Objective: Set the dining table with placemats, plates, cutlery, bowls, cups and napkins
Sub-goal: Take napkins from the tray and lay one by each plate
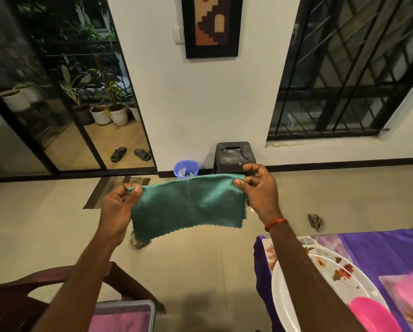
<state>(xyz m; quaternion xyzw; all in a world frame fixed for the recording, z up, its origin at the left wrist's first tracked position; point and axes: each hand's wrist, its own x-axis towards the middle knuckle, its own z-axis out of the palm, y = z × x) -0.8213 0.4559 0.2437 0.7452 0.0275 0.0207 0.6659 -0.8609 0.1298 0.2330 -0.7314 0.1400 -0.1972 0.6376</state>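
Overhead, both hands held a green ribbed napkin stretched in mid-air above the floor; left hand pinched its left top corner; right hand pinched the right.

The green napkin is hanging in front of a crumpled thing on the floor and covering most of it, so it is showing too little to be named. The right forearm is crossing the white plate and hiding its left side. The picture's bottom edge is cutting off that plate, the pink bowl and the grey tray. The scraps in the blue bin are appearing too small to identify.
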